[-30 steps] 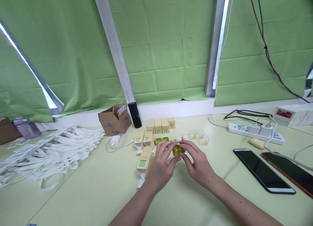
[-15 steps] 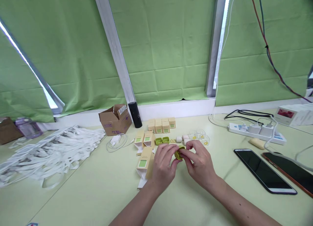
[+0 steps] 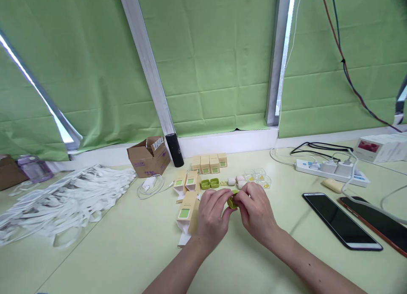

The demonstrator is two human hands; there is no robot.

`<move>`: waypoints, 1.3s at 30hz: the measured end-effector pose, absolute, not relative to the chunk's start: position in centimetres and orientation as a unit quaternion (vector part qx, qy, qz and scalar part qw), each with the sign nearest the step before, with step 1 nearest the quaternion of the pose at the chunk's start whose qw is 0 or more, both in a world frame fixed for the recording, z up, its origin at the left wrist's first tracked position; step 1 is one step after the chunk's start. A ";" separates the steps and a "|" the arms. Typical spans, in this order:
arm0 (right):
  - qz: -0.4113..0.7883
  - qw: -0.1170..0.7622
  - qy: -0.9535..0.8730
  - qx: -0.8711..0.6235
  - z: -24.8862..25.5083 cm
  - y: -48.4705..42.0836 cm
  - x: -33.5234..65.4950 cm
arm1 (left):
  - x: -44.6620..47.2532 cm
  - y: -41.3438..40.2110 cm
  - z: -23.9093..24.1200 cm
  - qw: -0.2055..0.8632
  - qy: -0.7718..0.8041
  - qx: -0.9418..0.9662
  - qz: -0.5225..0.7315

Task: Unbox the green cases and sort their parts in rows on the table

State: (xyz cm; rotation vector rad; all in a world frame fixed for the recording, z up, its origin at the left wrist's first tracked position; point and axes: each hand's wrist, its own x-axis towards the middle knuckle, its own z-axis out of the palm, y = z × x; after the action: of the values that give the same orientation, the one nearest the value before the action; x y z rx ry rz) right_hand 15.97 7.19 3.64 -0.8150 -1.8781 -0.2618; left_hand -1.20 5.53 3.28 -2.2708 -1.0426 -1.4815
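A small green case (image 3: pixel 232 200) is pinched between both my hands just above the pale green table (image 3: pixel 127 251). My left hand (image 3: pixel 213 215) grips its left side with curled fingers. My right hand (image 3: pixel 256 213) closes on its right side, covering most of it. Just beyond my hands lie two more green cases (image 3: pixel 210 183), small white pieces (image 3: pixel 237 181) and clear plastic shells (image 3: pixel 259 177). An open tan carton (image 3: pixel 187 211) lies left of my left hand.
A row of tan cartons (image 3: pixel 209 163), a black cylinder (image 3: pixel 174 149) and a brown cardboard box (image 3: pixel 149 156) stand at the back. White straps (image 3: pixel 57 200) are heaped at left. Two phones (image 3: pixel 341 221), a power strip (image 3: pixel 330 169) and cables lie at right.
My hands have drawn closer together round the green case, which shows less than before. The view has shifted slightly.
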 end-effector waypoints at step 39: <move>-0.206 0.518 -0.770 -0.310 4.0 6.8 16.2 | -1.5 6.0 3.4 -0.014 -0.449 -0.696 -0.560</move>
State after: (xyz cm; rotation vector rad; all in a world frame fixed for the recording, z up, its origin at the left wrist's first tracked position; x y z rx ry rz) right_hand 16.17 6.79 4.04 -0.7450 -1.8488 -0.4935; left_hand -1.50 5.95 3.44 -2.2066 -1.4220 -1.7760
